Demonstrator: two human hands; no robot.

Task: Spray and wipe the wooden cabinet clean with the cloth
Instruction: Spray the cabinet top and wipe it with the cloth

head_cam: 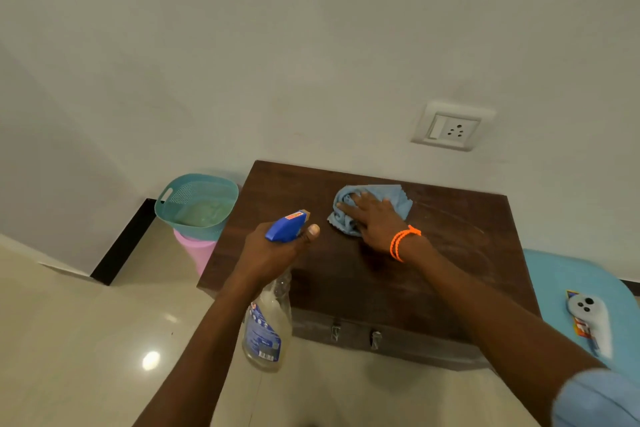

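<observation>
right hand (375, 218) flat on cloth (372, 206), fingers spread and pressing it onto cabinet (398, 281) top, toward cabinet's back edge. left hand (273, 255) clamped round neck of bottle (265, 329), thumb up by blue nozzle, over cabinet's front-left corner. orange band (403, 241) on right wrist. teal basket (197, 203) left of cabinet, socket (450, 128) on wall above it.

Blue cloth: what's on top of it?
The right hand lies flat on the blue cloth, pressing it onto the wooden cabinet. The cloth's middle is hidden beneath the palm.
</observation>
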